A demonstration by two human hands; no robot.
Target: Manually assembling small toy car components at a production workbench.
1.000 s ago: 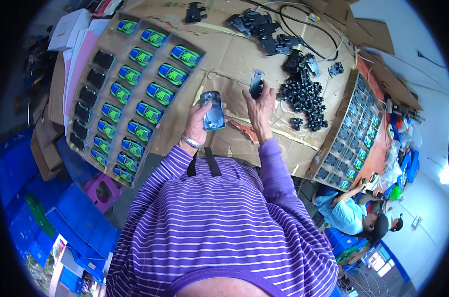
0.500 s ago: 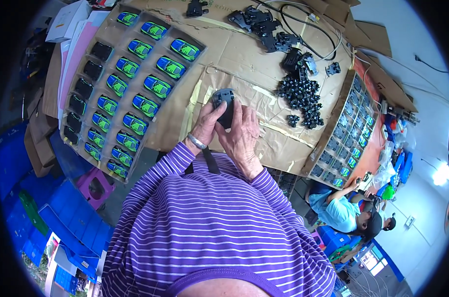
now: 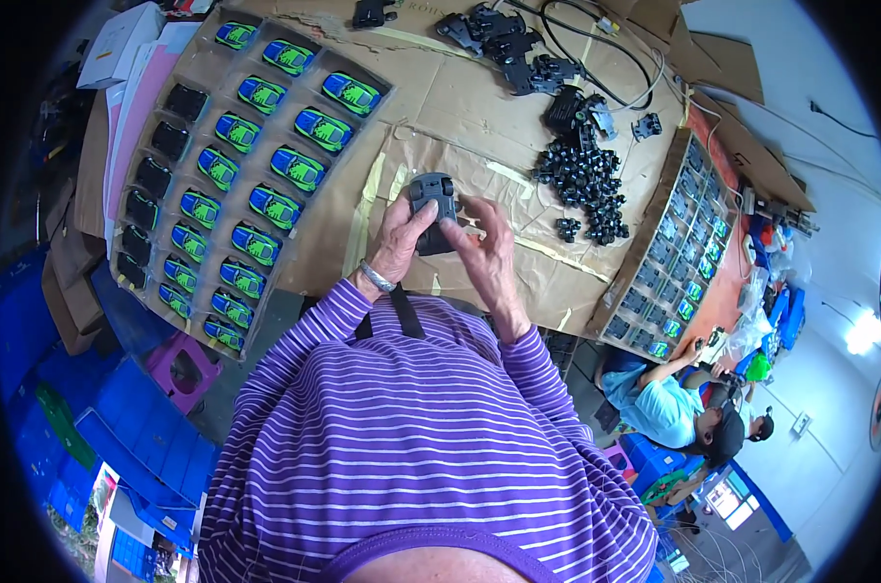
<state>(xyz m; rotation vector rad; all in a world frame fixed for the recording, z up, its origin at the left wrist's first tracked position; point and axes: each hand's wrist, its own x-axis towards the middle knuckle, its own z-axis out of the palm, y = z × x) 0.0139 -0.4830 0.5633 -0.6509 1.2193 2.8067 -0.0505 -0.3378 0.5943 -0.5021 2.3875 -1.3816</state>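
Observation:
My left hand (image 3: 396, 245) is closed round a dark grey toy car chassis (image 3: 429, 186), its thumb lying across the chassis's upper face. Black wheels show at the far end of that chassis. At its right side my right hand (image 3: 490, 255) has the thumb pressed on it and the fingers bent beside its edge; whatever small part may sit between those fingers is hidden. Off to the right lies a heap of small black wheel parts (image 3: 581, 189). Behind it are several loose black chassis pieces (image 3: 528, 68).
On the left a compartment tray (image 3: 309, 180) holds blue-and-green toy cars and black parts. Another such tray (image 3: 606, 325) stands at the right. Black cables (image 3: 596, 83) run along the back. A person in a light blue shirt (image 3: 662, 400) works beyond the right tray.
My right hand has drawn its fingers off the chassis's top to its right edge and spread them from the left hand. More of the chassis shows. The whole view has shifted slightly.

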